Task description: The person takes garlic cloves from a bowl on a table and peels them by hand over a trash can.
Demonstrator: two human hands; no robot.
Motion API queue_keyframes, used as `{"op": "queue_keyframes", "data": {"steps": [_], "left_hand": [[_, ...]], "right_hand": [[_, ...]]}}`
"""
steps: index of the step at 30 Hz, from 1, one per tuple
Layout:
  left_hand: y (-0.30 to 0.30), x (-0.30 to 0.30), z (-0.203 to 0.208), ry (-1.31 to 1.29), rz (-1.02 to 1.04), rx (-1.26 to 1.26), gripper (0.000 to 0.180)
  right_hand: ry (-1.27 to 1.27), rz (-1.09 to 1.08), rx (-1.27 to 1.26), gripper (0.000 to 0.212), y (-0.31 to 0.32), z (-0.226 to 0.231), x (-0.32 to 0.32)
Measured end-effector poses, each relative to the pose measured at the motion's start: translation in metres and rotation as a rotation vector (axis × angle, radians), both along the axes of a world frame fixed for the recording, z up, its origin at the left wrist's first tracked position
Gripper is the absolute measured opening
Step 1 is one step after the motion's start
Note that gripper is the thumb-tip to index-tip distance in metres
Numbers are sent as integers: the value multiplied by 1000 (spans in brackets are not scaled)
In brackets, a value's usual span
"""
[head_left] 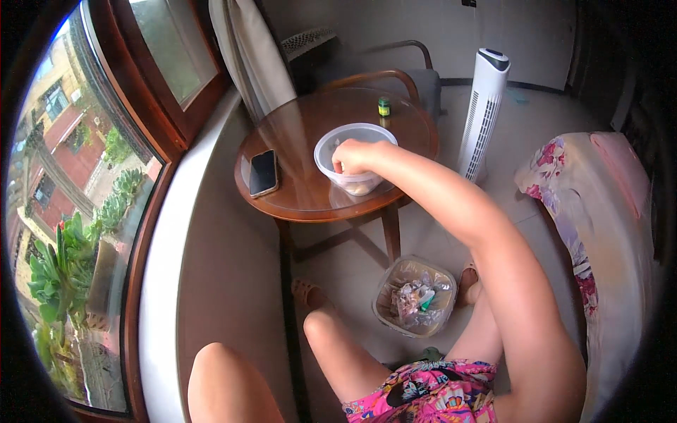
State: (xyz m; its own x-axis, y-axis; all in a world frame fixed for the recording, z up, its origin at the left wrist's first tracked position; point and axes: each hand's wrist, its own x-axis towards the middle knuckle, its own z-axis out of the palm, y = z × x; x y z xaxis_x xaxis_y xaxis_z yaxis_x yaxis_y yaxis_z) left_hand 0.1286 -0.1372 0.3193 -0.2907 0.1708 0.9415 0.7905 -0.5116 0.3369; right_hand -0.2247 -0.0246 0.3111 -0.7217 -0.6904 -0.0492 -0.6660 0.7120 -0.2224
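My right hand (352,156) reaches over the rim of a translucent white plastic bowl (326,161), its fingers curled and dipping inside. The fingertips are partly hidden, so what they hold, if anything, cannot be made out. Something pale shows through the lower wall of the bowl. The bowl stands on a round brown wooden table (296,127) with a glossy top. My left hand is out of view; what looks like my bent left arm (229,384) shows at the lower edge.
A dark-screened phone (264,173) lies left of the bowl; a small green jar (383,106) stands behind it. A lined waste bin (384,299) with wrappers sits on the floor between my feet. A white tower fan (484,113), floral-covered bed (599,204) and window sill (183,233) surround the table.
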Motion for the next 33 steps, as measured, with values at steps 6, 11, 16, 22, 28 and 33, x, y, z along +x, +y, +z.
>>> {"op": "queue_keyframes", "data": {"steps": [6, 11, 16, 22, 28, 33], "left_hand": [[-15, 25, 5, 24, 77, -6, 11], [-7, 43, 7, 57, 7, 10, 10], [-5, 59, 8, 83, 66, 13, 10], [-5, 62, 8, 69, 65, 17, 9], [-4, 59, 5, 13, 51, 17, 9], [2, 50, 0, -29, 38, -27, 8]], "right_hand": [[-12, 35, 115, 26, -19, -37, -43], [-18, 27, 232, 39, 27, -1, 1], [-178, 84, 209, 51, 10, 19, 10], [-92, 88, 264, 48, 18, 20, 17], [-159, -9, -122, 40, 31, 24, 14], [-406, -18, -941, 17, 68, 15, 25]]}}
